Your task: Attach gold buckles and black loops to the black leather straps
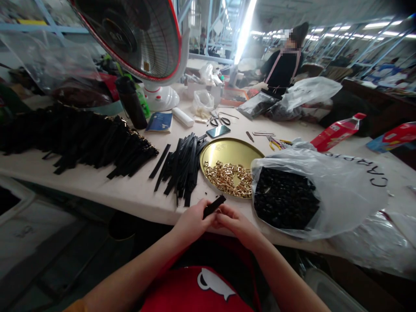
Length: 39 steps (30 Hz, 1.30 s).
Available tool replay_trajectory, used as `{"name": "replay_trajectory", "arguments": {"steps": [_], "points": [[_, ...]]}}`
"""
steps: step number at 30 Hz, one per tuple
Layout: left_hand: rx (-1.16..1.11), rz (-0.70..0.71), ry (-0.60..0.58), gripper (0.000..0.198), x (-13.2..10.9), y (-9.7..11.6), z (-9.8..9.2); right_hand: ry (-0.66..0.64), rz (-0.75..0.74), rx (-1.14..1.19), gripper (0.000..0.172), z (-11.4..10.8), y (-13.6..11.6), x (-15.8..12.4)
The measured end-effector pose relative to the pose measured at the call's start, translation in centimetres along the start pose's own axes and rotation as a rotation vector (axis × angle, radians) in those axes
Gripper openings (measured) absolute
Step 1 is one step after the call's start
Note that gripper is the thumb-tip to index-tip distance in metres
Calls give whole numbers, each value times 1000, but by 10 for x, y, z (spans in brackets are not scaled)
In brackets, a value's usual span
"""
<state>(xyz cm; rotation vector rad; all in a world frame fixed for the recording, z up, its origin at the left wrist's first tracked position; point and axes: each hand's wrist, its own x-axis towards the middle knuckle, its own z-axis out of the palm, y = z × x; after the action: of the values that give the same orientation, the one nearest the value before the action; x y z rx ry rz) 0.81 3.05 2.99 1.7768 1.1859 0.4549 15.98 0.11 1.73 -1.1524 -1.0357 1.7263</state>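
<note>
A short black strap (214, 206) sticks up at a slant from my left hand (192, 222), whose fingers are closed round it at the table's front edge. Against it, my right hand (239, 226) is closed, fingertips pinched together by the strap's lower end; what lies between them is hidden. Just beyond both hands, a round gold tray (232, 149) bears many small gold metal buckles (229, 178). To its left lies a loose pile of black straps (185, 164). On the right, an open clear plastic bag (351, 186) spills into view small black pieces (284, 199).
A large heap of black straps (81, 138) with gold ends covers the left side. Behind stand a dark bottle (131, 102) and a round heater (136, 39). A phone (219, 131), scissors (218, 120) and pliers (276, 143) lie beyond the tray. A person (286, 65) stands across the table.
</note>
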Motion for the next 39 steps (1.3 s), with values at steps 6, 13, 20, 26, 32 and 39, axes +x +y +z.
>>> {"name": "replay_trajectory", "arguments": {"steps": [6, 13, 20, 26, 32, 39], "points": [[-104, -16, 11, 35, 1, -12, -3, 256, 56, 300, 37, -9, 15, 4], [-104, -48, -81, 35, -2, -21, 12, 425, -10, 585, 32, -7, 17, 13], [-101, 54, -20, 30, 1, -12, 16, 354, -86, 546, 25, 16, 30, 11], [-311, -27, -36, 17, 0, -18, 24, 460, -154, 250, 23, 28, 43, 4], [-539, -163, -212, 26, -4, -21, 20, 492, -146, -2, 20, 14, 37, -6], [-620, -198, -251, 22, -7, -13, 18, 307, 69, 397, 26, 7, 31, -6]]}}
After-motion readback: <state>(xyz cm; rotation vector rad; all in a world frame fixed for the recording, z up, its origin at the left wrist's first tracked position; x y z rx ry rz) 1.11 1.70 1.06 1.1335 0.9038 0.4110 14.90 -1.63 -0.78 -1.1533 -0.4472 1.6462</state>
